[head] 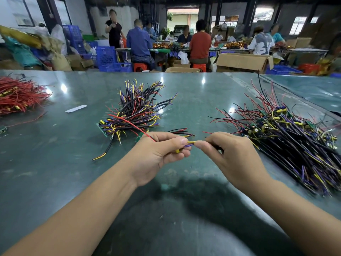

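Above the green table [73, 172], my left hand [156, 154] and my right hand [232, 156] meet at the fingertips. Between them runs a short stretch of yellow and purple wires [190, 143], which both hands pinch. A red wire [132, 124] rises from my left fist toward the far left, and more wire ends [181, 132] stick out behind my left fingers. A small green circuit board [139, 137] shows just left of my left hand, partly hidden by it.
A pile of wired boards [136, 109] lies behind my hands. A larger pile [295, 137] spreads at the right. Red wires [18, 97] are heaped at the far left, near a white strip [76, 108]. Several people sit at benches beyond the table.
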Motion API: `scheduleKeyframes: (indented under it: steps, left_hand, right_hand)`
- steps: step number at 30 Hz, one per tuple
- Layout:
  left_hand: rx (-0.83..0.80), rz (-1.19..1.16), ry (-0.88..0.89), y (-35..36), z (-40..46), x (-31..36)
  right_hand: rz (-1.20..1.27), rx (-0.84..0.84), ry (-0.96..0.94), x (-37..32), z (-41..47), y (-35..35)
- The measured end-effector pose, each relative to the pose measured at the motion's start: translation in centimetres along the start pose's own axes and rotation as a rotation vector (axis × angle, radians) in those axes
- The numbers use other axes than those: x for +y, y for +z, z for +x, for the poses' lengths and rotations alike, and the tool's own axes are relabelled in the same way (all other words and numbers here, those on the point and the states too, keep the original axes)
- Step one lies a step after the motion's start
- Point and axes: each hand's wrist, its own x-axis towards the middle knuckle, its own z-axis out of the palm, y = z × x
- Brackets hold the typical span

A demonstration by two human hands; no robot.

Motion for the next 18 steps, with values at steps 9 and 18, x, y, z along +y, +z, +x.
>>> scheduleKeyframes:
  steps: [9,18]
  left_hand:
    - [0.200,-0.032,0.066,-1.2,0.7,0.4]
    - [0.223,0.106,0.105,-1.6,0.8,-0.1]
  right_hand:
    - [0.001,-0.306,0.005,2.6,0.0,-1.7]
    - [0.157,-0.424,0.381,4.2,0.6,-2.9]
